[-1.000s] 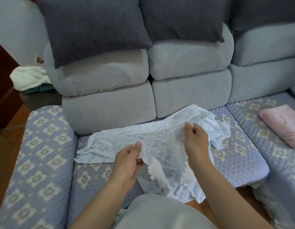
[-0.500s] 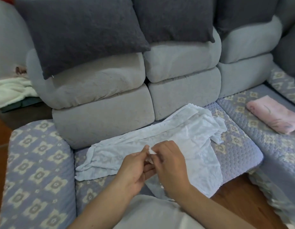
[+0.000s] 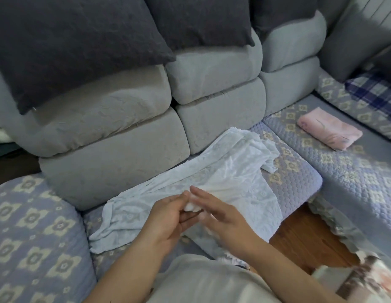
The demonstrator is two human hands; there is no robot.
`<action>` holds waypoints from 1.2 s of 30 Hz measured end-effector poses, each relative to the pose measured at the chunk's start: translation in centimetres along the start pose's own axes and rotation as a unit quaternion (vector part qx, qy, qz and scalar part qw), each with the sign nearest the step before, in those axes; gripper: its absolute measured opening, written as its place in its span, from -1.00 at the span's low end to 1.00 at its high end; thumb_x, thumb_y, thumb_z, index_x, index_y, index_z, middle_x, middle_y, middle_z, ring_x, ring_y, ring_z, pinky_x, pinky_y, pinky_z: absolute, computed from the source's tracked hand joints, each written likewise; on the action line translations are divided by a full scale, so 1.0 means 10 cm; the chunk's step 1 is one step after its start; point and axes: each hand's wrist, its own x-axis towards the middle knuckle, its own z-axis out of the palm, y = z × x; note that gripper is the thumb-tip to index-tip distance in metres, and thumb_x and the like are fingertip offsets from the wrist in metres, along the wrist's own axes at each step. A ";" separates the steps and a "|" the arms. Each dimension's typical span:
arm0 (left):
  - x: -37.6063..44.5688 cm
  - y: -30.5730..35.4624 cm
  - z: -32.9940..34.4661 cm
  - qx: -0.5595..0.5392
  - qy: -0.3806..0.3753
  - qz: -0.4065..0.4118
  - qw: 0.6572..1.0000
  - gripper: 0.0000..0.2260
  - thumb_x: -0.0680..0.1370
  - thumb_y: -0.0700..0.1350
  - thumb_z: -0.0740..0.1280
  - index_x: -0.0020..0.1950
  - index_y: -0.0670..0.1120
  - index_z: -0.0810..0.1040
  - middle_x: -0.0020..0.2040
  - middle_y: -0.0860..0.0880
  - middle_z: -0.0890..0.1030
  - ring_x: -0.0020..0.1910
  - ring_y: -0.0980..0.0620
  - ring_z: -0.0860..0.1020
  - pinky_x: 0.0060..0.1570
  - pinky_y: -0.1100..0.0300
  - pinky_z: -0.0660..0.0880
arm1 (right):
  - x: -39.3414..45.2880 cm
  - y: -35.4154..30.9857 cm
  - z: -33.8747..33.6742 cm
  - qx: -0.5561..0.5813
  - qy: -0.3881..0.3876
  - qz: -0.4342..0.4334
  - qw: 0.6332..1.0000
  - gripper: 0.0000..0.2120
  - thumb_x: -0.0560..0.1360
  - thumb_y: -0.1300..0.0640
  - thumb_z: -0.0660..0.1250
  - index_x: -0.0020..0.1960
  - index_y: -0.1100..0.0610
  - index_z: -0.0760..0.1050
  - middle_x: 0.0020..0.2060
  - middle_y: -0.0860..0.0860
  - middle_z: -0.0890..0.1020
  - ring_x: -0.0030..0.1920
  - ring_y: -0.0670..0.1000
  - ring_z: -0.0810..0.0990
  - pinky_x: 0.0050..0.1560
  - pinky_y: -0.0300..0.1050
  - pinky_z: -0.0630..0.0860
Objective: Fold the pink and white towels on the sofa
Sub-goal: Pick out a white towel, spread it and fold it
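Rumpled white towel (image 3: 214, 178) across sofa seat (image 3: 299, 184); folded pink towel (image 3: 329, 130) further right.

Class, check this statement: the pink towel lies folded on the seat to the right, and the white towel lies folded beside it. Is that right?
Not quite. The head view shows the white towel spread out and rumpled, not folded, apart from the pink towel, its edge pinched in the left hand. The pink towel does lie folded.

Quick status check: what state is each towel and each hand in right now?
white towel: unfolded, rumpled, spread across the seat cushion.
pink towel: folded, flat on the next seat.
left hand: pinching a bunched bit of the white towel.
right hand: fingers straight, against the same bunch.
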 end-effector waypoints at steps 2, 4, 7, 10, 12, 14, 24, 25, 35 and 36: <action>0.01 0.06 0.01 0.031 0.006 0.024 0.999 -0.78 0.66 -0.16 0.30 -0.04 -0.24 0.69 -0.05 -0.23 0.72 -0.13 -0.12 0.72 -0.11 0.09 0.66 | -0.04 0.02 -0.13 0.174 0.111 0.063 0.976 -0.62 0.58 0.38 0.26 0.28 0.04 0.59 0.26 0.03 0.65 0.34 0.02 0.56 0.32 -0.16 0.49; 0.02 0.16 0.05 0.091 0.004 0.070 0.993 -0.74 0.66 -0.18 0.30 -0.18 -0.17 0.68 -0.13 -0.18 0.71 -0.17 -0.12 0.71 -0.09 0.08 0.66 | -0.08 0.13 -0.25 0.059 0.203 0.083 0.974 -0.58 0.55 0.45 0.26 0.20 0.00 0.59 0.13 -0.05 0.69 0.22 -0.02 0.63 0.28 -0.06 0.55; 0.01 0.38 0.15 0.179 -0.018 0.134 0.974 -0.95 0.64 -0.20 0.33 0.01 -0.12 0.58 -0.23 -0.10 0.69 -0.21 -0.10 0.72 -0.12 0.06 0.67 | -0.12 0.27 -0.31 -0.176 0.177 0.106 0.963 -0.58 0.54 0.25 0.38 0.27 -0.15 0.50 0.19 -0.26 0.59 0.23 -0.25 0.53 0.34 -0.12 0.48; -0.04 0.67 0.25 0.249 -0.055 0.201 0.946 -0.75 0.64 -0.24 0.31 0.14 0.11 0.58 -0.25 -0.12 0.70 -0.23 -0.07 0.71 -0.17 0.07 0.67 | -0.04 0.31 -0.25 -0.234 0.154 0.097 0.955 -0.55 0.54 0.04 0.40 0.40 -0.13 0.43 0.26 -0.30 0.50 0.27 -0.27 0.45 0.36 -0.20 0.40; -0.09 0.83 0.32 0.277 -0.096 0.219 0.931 -0.69 0.65 -0.28 0.27 0.01 0.10 0.69 -0.13 -0.17 0.71 -0.15 -0.08 0.72 -0.13 0.12 0.66 | 0.07 0.23 -0.20 -0.258 0.180 0.061 0.947 -0.63 0.53 -0.02 0.37 0.33 -0.14 0.47 0.19 -0.29 0.53 0.19 -0.24 0.47 0.25 -0.26 0.41; -0.14 0.95 0.38 0.298 -0.129 0.214 0.921 -0.68 0.65 -0.30 0.25 -0.08 0.01 0.73 -0.02 -0.14 0.72 -0.04 -0.06 0.71 -0.02 0.12 0.65 | 0.15 0.12 -0.20 -0.295 0.219 0.016 0.930 -0.71 0.52 -0.01 0.35 0.24 -0.11 0.50 0.07 -0.27 0.53 0.06 -0.22 0.45 0.10 -0.35 0.39; -0.22 1.34 0.55 0.460 -0.146 0.245 0.841 -0.72 0.59 -0.36 0.33 0.08 0.01 0.66 -0.06 0.10 0.74 -0.05 0.15 0.70 -0.10 0.42 0.55 | 0.13 -0.10 -0.54 -0.277 0.342 -0.082 0.894 -0.80 0.62 0.10 0.29 0.09 0.10 0.68 -0.07 -0.11 0.66 -0.03 -0.12 0.60 0.02 -0.22 0.52; -0.21 1.35 0.57 0.458 -0.145 0.245 0.842 -0.77 0.61 -0.31 0.33 0.06 -0.01 0.67 -0.08 0.08 0.75 -0.06 0.12 0.71 -0.09 0.38 0.58 | 0.12 -0.10 -0.58 -0.280 0.339 -0.080 0.894 -0.85 0.61 0.13 0.34 0.07 0.09 0.68 -0.08 -0.13 0.67 -0.03 -0.14 0.60 0.03 -0.20 0.53; -0.25 1.45 0.82 0.575 -0.092 0.327 0.744 -0.91 0.52 0.02 0.47 -0.17 0.09 0.73 -0.18 0.06 0.60 -0.26 0.16 0.57 -0.22 0.30 0.45 | 0.36 -0.53 -0.55 -0.070 0.221 -0.064 0.971 -0.84 0.61 0.11 0.35 0.09 -0.12 0.65 0.01 -0.20 0.67 0.07 -0.12 0.63 0.09 -0.29 0.50; -0.25 1.48 0.82 0.580 -0.085 0.338 0.736 -0.90 0.50 0.03 0.49 -0.20 0.07 0.71 -0.14 0.09 0.53 -0.24 0.23 0.53 -0.21 0.39 0.39 | 0.36 -0.56 -0.56 -0.039 0.219 -0.060 0.973 -0.83 0.61 0.14 0.35 0.02 -0.11 0.66 -0.04 -0.17 0.68 0.01 -0.13 0.63 0.03 -0.32 0.49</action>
